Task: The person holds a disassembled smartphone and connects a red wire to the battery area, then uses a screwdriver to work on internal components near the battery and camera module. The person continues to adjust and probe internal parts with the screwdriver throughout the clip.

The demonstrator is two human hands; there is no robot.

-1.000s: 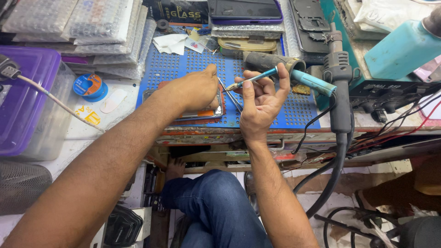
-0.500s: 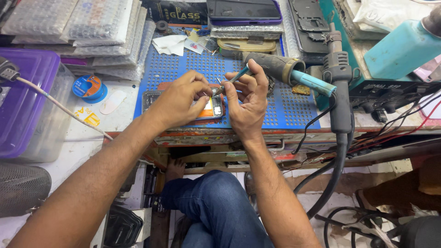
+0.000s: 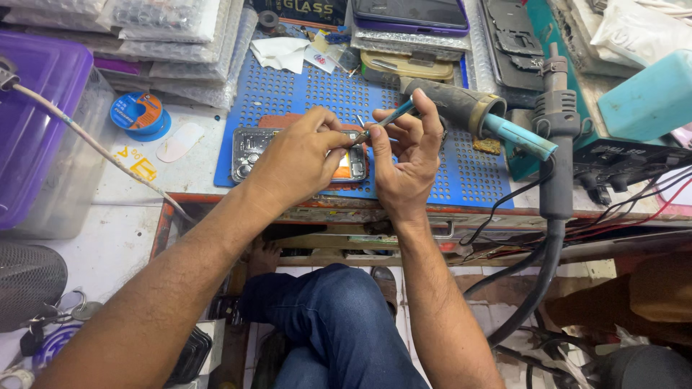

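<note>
Left hand (image 3: 299, 155) presses on an opened phone (image 3: 252, 153); right hand (image 3: 404, 155) pinches a slim teal tool (image 3: 393, 115). Clear bubble-wrap packages (image 3: 173, 36) lie beyond the left hand; a dark rectangular box (image 3: 303, 11) sits ahead.

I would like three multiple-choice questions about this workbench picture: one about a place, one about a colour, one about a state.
1. Where does the opened phone lie?
A. on the blue perforated mat
B. inside the purple box
C. on the person's knee

2. What colour is the lid of the plastic box at the left?
A. green
B. purple
C. white

3. What is the right hand doing?
A. resting flat and empty
B. holding a thin blue-handled tool in its fingers
C. gripping the black hose

Answers:
1 A: the phone rests on the blue mat, under the left hand.
2 B: the lid is plainly purple.
3 B: the fingers pinch the tool, its tip pointing toward the phone.
</note>
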